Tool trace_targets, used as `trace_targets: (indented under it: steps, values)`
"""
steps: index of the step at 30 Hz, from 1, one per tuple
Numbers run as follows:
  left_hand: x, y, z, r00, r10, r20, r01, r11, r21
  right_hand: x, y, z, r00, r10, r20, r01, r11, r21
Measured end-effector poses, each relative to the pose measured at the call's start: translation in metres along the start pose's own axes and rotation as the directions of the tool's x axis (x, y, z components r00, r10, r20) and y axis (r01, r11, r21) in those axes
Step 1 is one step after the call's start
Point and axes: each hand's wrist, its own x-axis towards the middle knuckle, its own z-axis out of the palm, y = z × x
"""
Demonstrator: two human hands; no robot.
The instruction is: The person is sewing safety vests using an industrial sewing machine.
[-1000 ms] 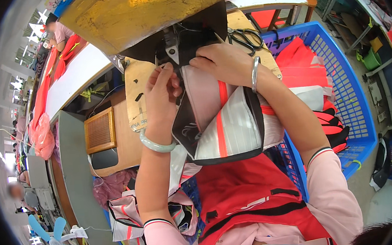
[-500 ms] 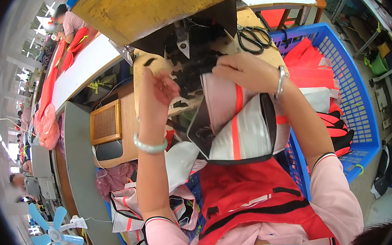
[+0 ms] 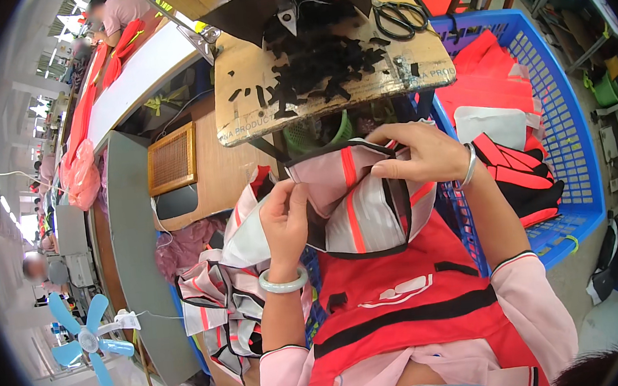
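Held over my lap is a sewn fabric piece (image 3: 374, 220), pale grey and pink with red-orange stripes and black edge binding, folded into an open pouch-like shape. My left hand (image 3: 285, 213) pinches its left upper edge between thumb and fingers. On the upper right rim, my right hand (image 3: 423, 153) is closed, with the thumb in front and the fingers partly hidden behind the cloth. Just beyond the piece stands a wooden work board (image 3: 244, 118), strewn with black scraps (image 3: 324, 67) under a machine with a pointed metal plate (image 3: 287, 22).
Black-handled scissors (image 3: 400, 20) lie at the board's right. A blue basket (image 3: 579, 177) on the right holds red and black fabric pieces. More striped sewn pieces (image 3: 237, 295) are heaped at lower left, near a grey panel (image 3: 133, 245). Under the board is a green basket (image 3: 311, 135).
Both hands have drawn back from the machine toward my lap, bringing the fabric piece along. My left hand, earlier raised and apart from the cloth, now grips its edge. The view has shifted slightly.
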Motion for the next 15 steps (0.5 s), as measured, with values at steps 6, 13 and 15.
trace_targets:
  steps: [6,13,15]
  values:
    - [-0.007,0.018,0.004,0.959,0.236,-0.158,-0.173,0.927,0.334,-0.012,0.013,0.047,0.907,-0.166,-0.387,0.125,0.984,-0.127]
    - [0.007,0.067,0.028,0.811,0.337,0.479,-0.584,0.415,0.698,0.006,0.002,0.063,0.849,-0.437,-0.297,0.377,0.895,-0.24]
    - [0.017,0.067,0.03,0.829,0.279,0.485,-0.559,0.458,0.691,0.008,-0.002,0.055,0.852,-0.446,-0.275,0.379,0.887,-0.263]
